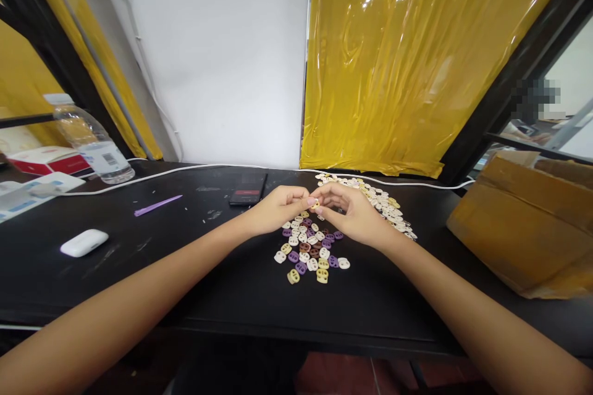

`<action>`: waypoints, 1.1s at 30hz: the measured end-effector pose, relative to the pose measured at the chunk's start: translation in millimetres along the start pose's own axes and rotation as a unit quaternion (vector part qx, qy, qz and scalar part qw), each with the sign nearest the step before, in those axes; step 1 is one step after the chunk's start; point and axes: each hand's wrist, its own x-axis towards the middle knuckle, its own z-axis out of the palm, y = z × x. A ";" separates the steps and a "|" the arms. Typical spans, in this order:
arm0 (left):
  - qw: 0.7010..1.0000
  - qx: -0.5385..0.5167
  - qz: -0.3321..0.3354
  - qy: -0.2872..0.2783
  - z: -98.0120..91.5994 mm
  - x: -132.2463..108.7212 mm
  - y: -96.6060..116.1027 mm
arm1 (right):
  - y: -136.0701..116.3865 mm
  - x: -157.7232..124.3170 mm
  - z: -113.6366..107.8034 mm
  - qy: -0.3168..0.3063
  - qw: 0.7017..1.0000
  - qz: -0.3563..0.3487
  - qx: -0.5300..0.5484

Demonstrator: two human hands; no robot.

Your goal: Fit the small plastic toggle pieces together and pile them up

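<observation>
At the middle of the worktop (152,293), in the head view, a small yellowish piece (315,204) sits between the fingertips of the left hand (279,208) and the right hand (354,212). Both hands pinch narrowly, thumbs and fingers meeting around it, so neither is clearly nearer; its long axis is too covered to tell. From the hands, a scatter of mixed pieces (304,247) in white, purple, brown and yellow lies just below, toward the person. A heap of pale pieces (393,213) lies on the far right side, nearer the right hand and partly behind it.

As for writing, the plastic bottle (107,158) wears a white and blue label with a dark barcode; its lettering is too small to read. The dark phone (246,197) shows a reddish band with unreadable text. No brand can be made out on the white case (85,243) or the cardboard box (523,228).
</observation>
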 end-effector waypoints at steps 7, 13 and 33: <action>0.998 0.059 0.020 -0.001 2.7 -0.9 -2.4 | -0.1 -2.6 2.0 -0.021 0.999 0.005 -0.027; 0.995 0.086 0.048 0.015 2.6 -0.9 -5.7 | -4.9 -1.8 0.2 -0.024 1.000 0.016 -0.010; 0.943 0.326 -0.062 0.027 -33.2 -3.0 -9.3 | 25.2 5.7 -29.9 0.169 0.973 0.077 -0.136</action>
